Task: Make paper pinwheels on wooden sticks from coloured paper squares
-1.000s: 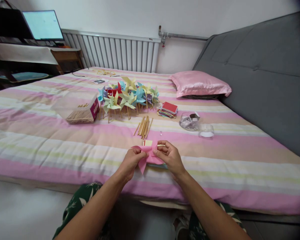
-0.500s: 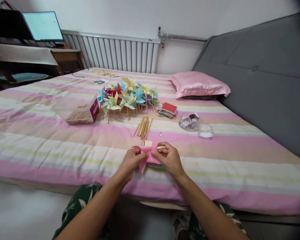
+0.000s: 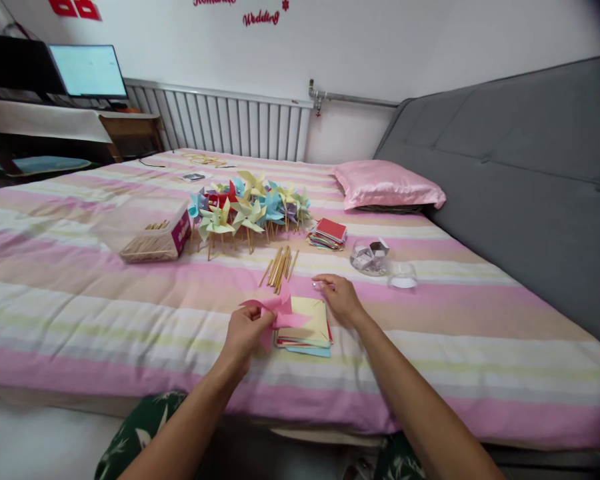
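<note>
I am looking down at a big bed [image 3: 80, 293] with pink, yellow and white stripes. A grey sofa back [image 3: 520, 180] is standing along the right side, and a shiny pink pillow [image 3: 387, 185] is lying against it. A white radiator [image 3: 230, 123] is running along the far wall, and a screen [image 3: 87, 70] is glowing on a desk at the far left.

My left hand [image 3: 247, 330] is pinching a folded pink paper pinwheel [image 3: 275, 313], holding it just above a small stack of coloured paper squares [image 3: 307, 327] on the bed. My right hand [image 3: 341, 297] is lying on the bed just past the stack, fingers curled at something tiny; I cannot tell if it is gripping anything.

Farther off, a bunch of finished pinwheels [image 3: 247, 207] is sitting beside a box of sticks [image 3: 155, 233]. Loose sticks [image 3: 279, 263] are lying near my hands.

The red letters on the wall are being cut off at the top. A clear tub [image 3: 370, 255] is holding small bits I cannot make out.
</note>
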The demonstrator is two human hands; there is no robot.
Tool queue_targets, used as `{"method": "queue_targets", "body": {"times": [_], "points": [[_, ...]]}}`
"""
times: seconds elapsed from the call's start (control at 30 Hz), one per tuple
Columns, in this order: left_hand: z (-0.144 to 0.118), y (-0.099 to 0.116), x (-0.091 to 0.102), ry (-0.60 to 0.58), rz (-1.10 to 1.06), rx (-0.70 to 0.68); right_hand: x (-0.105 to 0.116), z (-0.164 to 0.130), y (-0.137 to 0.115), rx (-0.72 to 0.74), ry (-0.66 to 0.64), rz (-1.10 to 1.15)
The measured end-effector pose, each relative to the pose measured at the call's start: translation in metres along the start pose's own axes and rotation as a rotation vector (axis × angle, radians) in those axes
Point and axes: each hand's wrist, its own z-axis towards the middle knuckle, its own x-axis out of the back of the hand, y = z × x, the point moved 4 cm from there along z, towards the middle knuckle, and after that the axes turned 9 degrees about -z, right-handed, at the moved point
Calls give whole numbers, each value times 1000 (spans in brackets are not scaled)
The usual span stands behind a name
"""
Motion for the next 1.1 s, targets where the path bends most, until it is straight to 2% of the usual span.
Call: {"method": "queue_targets", "body": {"times": [0.13, 0.27, 0.43, 0.63, 0.83, 1.1], "points": [[-1, 1, -3, -17, 7, 9, -14, 3, 0, 69, -85, -162], [-1, 2, -5, -29, -11, 25, -12, 5, 3, 69, -157, -321], [-3, 6, -5, 1, -8, 3, 1, 1, 6, -32, -198, -503], [-4, 8, -5, 8, -38, -14, 13, -14, 11, -166, -174, -650], [-4, 9, -3, 34, -72, -30, 11, -19, 16, -214, -169, -663], [-2, 6, -4, 7, -42, -34, 18, -13, 30, -251, -142, -514]]}}
